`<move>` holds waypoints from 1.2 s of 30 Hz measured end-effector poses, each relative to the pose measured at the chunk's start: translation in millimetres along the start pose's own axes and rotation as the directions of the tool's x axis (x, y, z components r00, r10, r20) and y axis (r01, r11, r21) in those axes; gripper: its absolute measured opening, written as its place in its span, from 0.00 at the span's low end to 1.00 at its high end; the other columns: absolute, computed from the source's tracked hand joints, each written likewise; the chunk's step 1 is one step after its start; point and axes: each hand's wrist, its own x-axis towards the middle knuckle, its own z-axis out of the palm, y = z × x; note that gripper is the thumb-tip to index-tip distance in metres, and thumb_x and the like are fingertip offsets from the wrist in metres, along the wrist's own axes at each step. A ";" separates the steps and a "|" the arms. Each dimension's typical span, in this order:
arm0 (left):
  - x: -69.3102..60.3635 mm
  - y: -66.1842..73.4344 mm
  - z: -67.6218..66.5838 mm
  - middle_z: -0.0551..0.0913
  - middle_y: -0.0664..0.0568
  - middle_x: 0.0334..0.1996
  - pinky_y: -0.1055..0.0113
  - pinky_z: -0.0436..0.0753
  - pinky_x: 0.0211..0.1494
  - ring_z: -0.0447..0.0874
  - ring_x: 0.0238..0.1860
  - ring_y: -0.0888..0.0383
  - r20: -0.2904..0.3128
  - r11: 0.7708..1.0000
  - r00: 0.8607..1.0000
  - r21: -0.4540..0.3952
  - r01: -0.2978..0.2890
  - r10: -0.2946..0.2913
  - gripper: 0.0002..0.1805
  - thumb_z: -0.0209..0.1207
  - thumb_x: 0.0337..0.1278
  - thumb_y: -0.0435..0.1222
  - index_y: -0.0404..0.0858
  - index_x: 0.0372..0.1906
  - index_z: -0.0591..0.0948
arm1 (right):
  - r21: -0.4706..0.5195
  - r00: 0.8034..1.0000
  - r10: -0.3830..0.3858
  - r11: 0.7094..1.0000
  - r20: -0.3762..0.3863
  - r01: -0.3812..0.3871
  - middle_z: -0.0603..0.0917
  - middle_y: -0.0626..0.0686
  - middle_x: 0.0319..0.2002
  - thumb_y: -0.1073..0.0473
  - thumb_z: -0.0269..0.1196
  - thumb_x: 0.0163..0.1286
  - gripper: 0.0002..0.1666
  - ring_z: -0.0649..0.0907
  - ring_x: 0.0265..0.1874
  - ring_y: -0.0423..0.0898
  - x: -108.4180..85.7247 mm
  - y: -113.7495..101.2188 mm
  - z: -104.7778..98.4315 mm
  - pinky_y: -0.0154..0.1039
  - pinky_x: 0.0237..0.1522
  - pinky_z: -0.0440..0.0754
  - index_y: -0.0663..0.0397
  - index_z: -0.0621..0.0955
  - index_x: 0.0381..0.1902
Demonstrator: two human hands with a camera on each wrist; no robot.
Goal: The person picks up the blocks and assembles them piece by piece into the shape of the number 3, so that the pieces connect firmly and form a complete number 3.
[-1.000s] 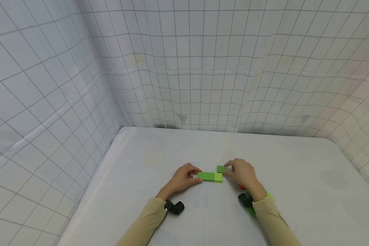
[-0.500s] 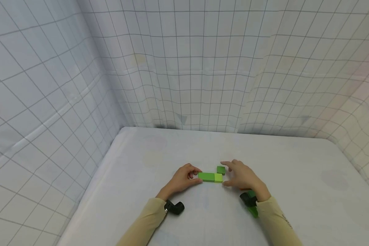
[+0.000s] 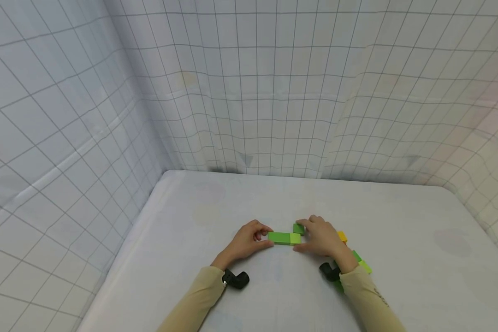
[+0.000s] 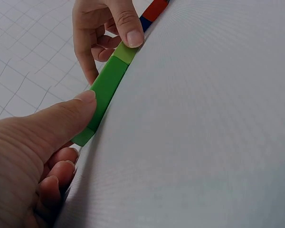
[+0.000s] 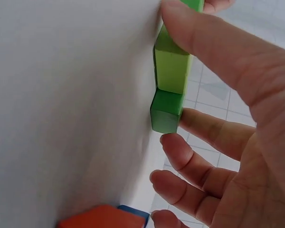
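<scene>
A long green block lies on the white table with a light green cube against its right end. A small darker green block sits behind the cube, at its far side. My left hand pinches the long block's left end between thumb and fingers. With its thumb on the light green cube and its index finger at the darker block, my right hand spans both pieces; its other fingers hang loosely, as the right wrist view shows.
Under and beside the right forearm lie more blocks: a yellow one, a green one and a lime one. A red block and a blue block appear near the right hand. Grid-patterned white curtains enclose the table.
My right hand spread its thumb and index finger away from the darker block, then came in leftward around it and the light green cube. The left hand stays on the long block.
</scene>
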 end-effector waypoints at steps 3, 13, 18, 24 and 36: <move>0.1 -0.8 0.8 0.73 0.59 0.31 0.71 0.71 0.34 0.69 0.29 0.64 0.003 1.000 1.000 0.001 0.012 -0.012 0.17 0.69 0.51 0.43 0.42 0.46 0.83 | 0.004 1.000 -0.005 1.000 -0.014 0.005 0.71 0.47 0.32 0.41 0.75 0.46 0.42 0.70 0.29 0.43 0.5 0.5 1.5 0.40 0.30 0.68 0.54 0.78 0.57; -0.1 -0.7 1.0 0.72 0.60 0.32 0.70 0.72 0.35 0.69 0.30 0.64 0.007 1.000 1.000 -0.008 0.022 -0.022 0.17 0.68 0.52 0.43 0.42 0.47 0.83 | -0.002 1.000 -0.003 1.000 -0.012 0.003 0.71 0.46 0.31 0.41 0.75 0.47 0.41 0.69 0.30 0.43 0.4 -0.7 2.2 0.40 0.31 0.68 0.53 0.79 0.56; -0.8 1.3 -0.1 0.73 0.59 0.32 0.70 0.72 0.35 0.69 0.30 0.64 0.007 1.000 1.000 -0.020 0.005 -0.005 0.17 0.68 0.52 0.44 0.41 0.46 0.83 | -0.009 1.000 0.008 1.000 -0.008 -0.008 0.71 0.46 0.31 0.41 0.75 0.47 0.41 0.70 0.30 0.43 0.7 -1.9 3.1 0.41 0.31 0.68 0.53 0.79 0.56; -1.5 3.0 -0.1 0.73 0.58 0.31 0.69 0.71 0.34 0.69 0.29 0.63 -0.002 0.999 1.000 -0.037 -0.010 0.009 0.18 0.68 0.52 0.44 0.40 0.46 0.84 | -0.012 1.000 0.026 1.000 0.001 -0.026 0.73 0.47 0.32 0.42 0.75 0.47 0.41 0.70 0.30 0.44 -0.1 -3.0 4.1 0.42 0.33 0.69 0.53 0.78 0.57; -1.6 4.4 0.0 0.73 0.58 0.32 0.70 0.72 0.35 0.69 0.29 0.64 0.001 1.000 1.000 -0.021 -0.021 0.021 0.18 0.68 0.52 0.43 0.40 0.47 0.83 | 0.103 0.999 0.009 0.995 -0.045 -0.005 0.76 0.48 0.34 0.43 0.73 0.52 0.41 0.73 0.30 0.43 -17.6 10.7 -17.6 0.41 0.32 0.71 0.55 0.75 0.61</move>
